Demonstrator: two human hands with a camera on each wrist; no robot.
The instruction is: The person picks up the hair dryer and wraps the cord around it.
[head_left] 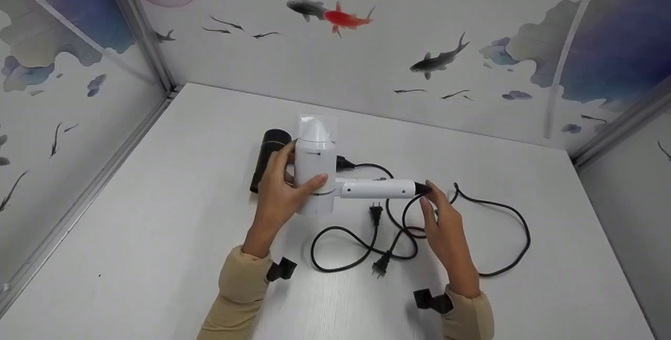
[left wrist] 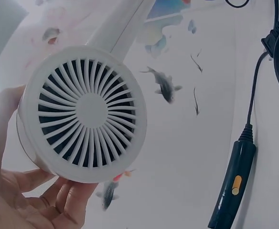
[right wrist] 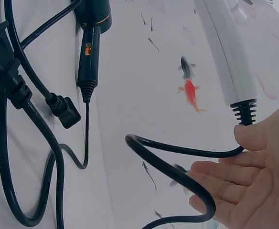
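A white hair dryer (head_left: 314,170) is held above the table, its handle (head_left: 377,189) pointing right. My left hand (head_left: 283,185) grips its barrel, the thumb across the near side. In the left wrist view the ribbed air-intake grille (left wrist: 91,112) faces the camera. My right hand (head_left: 443,225) pinches the black power cord (right wrist: 244,113) where it leaves the handle, between thumb and index finger; the other fingers lie extended. A black hair dryer (head_left: 270,151) lies on the table beyond my left hand, partly hidden; its handle (left wrist: 235,181) has an orange switch.
Black cords (head_left: 516,256) loop over the white table (head_left: 157,214), crossing one another. Two plugs, one upper (head_left: 376,214) and one lower (head_left: 381,265), lie among them. White panels (head_left: 367,67) painted with fish border the table.
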